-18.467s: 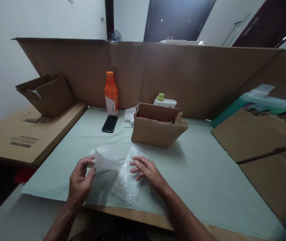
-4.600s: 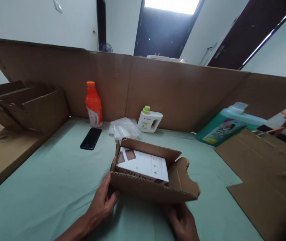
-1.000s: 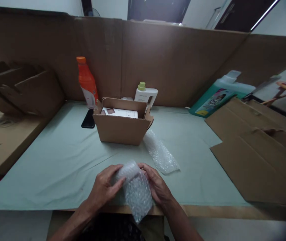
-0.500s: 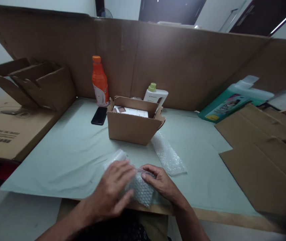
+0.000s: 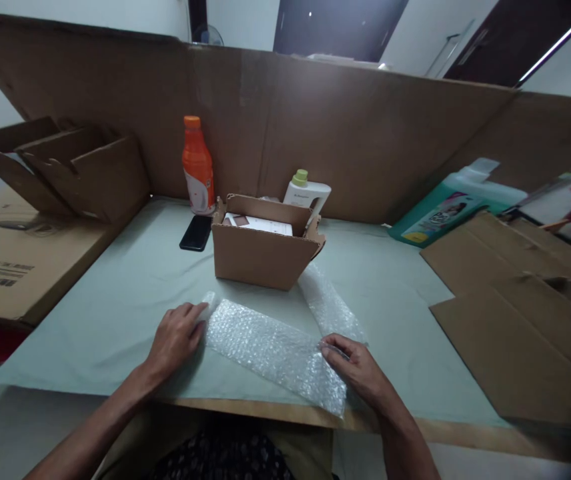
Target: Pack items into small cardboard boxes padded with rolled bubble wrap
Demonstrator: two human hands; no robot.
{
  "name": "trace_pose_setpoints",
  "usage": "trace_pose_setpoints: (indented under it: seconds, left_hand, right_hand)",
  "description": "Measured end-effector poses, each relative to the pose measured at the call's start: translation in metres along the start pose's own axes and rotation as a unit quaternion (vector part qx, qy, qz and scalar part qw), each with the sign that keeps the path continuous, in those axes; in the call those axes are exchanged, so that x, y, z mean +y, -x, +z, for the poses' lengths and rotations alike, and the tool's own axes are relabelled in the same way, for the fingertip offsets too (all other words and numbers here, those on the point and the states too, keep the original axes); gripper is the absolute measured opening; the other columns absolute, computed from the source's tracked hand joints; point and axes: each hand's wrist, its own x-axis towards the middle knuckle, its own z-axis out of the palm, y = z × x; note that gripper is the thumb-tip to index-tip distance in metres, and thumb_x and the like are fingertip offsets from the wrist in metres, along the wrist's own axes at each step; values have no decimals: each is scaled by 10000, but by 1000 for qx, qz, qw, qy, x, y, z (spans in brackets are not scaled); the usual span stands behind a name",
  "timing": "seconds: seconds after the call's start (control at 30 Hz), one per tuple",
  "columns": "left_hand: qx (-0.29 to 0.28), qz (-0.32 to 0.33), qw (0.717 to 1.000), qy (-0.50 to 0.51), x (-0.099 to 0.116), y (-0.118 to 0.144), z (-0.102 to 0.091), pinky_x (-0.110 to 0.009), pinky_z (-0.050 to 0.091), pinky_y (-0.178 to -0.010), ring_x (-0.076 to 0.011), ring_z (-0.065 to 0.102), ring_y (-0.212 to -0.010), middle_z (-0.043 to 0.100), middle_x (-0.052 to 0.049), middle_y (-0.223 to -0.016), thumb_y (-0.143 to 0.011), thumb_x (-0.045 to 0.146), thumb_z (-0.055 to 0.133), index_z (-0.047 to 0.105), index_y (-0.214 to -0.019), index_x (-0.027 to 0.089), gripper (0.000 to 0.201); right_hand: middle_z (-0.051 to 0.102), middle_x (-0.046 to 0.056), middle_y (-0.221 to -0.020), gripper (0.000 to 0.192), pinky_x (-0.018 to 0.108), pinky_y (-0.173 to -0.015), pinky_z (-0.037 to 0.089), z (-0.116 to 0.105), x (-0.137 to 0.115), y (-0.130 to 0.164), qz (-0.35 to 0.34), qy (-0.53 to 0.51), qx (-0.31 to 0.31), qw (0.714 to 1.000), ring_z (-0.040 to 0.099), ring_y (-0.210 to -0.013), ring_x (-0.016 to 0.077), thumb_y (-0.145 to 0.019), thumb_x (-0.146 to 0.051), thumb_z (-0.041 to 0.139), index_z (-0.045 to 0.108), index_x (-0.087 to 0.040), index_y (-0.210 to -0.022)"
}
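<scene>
The bubble wrap lies spread flat on the tabletop; left hand presses one end, right hand pinches the other. Nothing is wrapped yet; the box stands open behind.

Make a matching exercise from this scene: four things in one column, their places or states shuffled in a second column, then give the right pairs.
Things
1. bubble wrap sheet
2. black phone
3. cardboard box
4. green jug

Places or states
A. lying on its side at the far right, against the cardboard wall
B. flat on the table beside the orange bottle
C. spread flat between the left hand and right hand
D. open-topped, with a white item inside

Pairs: 1-C, 2-B, 3-D, 4-A
</scene>
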Motion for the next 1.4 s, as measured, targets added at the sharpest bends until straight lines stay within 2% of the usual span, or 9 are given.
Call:
trace_pose_setpoints:
  seconds: [0.17, 0.3, 0.4, 0.57, 0.8, 1.03, 1.2, 1.3, 1.4]
  left_hand:
    - [37, -186, 938, 289, -11, 3, -17, -294, 499, -647, -164, 599, -657, 580, 37, -722, -756, 424, 640, 499, -1336, 126, 667]
    - [44, -208, 939, 271, -12, 8, -32, -290, 509, -596, -157, 605, -661, 618, -7, -838, -727, 450, 657, 586, -1223, 143, 587]
    - [68, -121, 978, 154, -5, 9, -41, -325, 555, -645, -214, 663, -858, 658, -93, -1094, -832, 426, 592, 646, -1157, 186, 407]
    - [33, 131, 991, -13, 21, 6, -19, -487, 529, -989, -292, 581, -1251, 660, -120, -1287, -932, 214, 488, 633, -1225, 203, 328]
    - [-85, 272, 947, -149, 21, 18, 35, -521, 361, -1155, -304, 502, -1380, 587, -118, -1461, -954, 245, 493, 553, -1399, 173, 454]
    - [-12, 142, 974, -174, -55, 37, -6, -543, 381, -1119, -333, 451, -1420, 532, -134, -1507, -1005, 410, 408, 522, -1441, 227, 486]
    - [53, 8, 989, -138, -37, 21, 3, -607, 393, -1103, -424, 414, -1419, 605, -241, -1360, -918, 532, 449, 665, -1185, 91, 560]
    - [43, -7, 996, -74, -17, 7, 11, -604, 412, -1086, -444, 454, -1379, 631, -229, -1326, -813, 508, 518, 686, -902, 157, 399]
    - [24, -73, 997, 32, -2, 0, 10, -526, 497, -994, -361, 634, -1160, 707, -157, -1194, -784, 470, 526, 649, -895, 204, 313]
  right_hand:
    - [687, 36, -712, 264, 306, -637, 423, 9, 3, -14, -25, 170, 1, 985, 615, -669, 214, -833, -397, 512, 672, -198, -765]
    - [770, 88, -888, 247, 334, -707, 451, 11, 2, -14, 29, 318, 15, 948, 702, -820, 269, -884, -299, 486, 708, -202, -932]
    - [768, 133, -1024, 261, 378, -755, 482, 9, 5, -8, 11, 393, 103, 914, 705, -937, 318, -901, -300, 517, 703, -183, -1042]
    - [645, 189, -1325, 274, 499, -906, 490, 39, -6, -1, -182, 418, 268, 849, 621, -1152, 364, -956, -324, 520, 665, -177, -1136]
    - [578, 115, -1467, 428, 456, -1073, 465, 128, -27, -6, -294, 353, 24, 888, 527, -1338, 286, -916, -171, 565, 588, -183, -1344]
    - [699, 111, -1300, 261, 426, -979, 493, 42, 34, 33, -240, 353, 168, 888, 631, -1215, 270, -993, -264, 511, 690, -209, -1176]
    - [700, 170, -1261, 347, 505, -968, 464, -9, 39, 4, -106, 353, 305, 878, 620, -1174, 335, -966, -402, 499, 681, -171, -1151]
    - [650, 250, -1303, 448, 591, -974, 432, -23, 43, -36, -13, 297, 317, 900, 580, -1201, 420, -832, -496, 595, 674, -133, -1083]
    - [738, 179, -1062, 345, 516, -910, 483, -33, 46, -57, -11, 195, 305, 932, 654, -1026, 361, -766, -511, 604, 661, -185, -862]
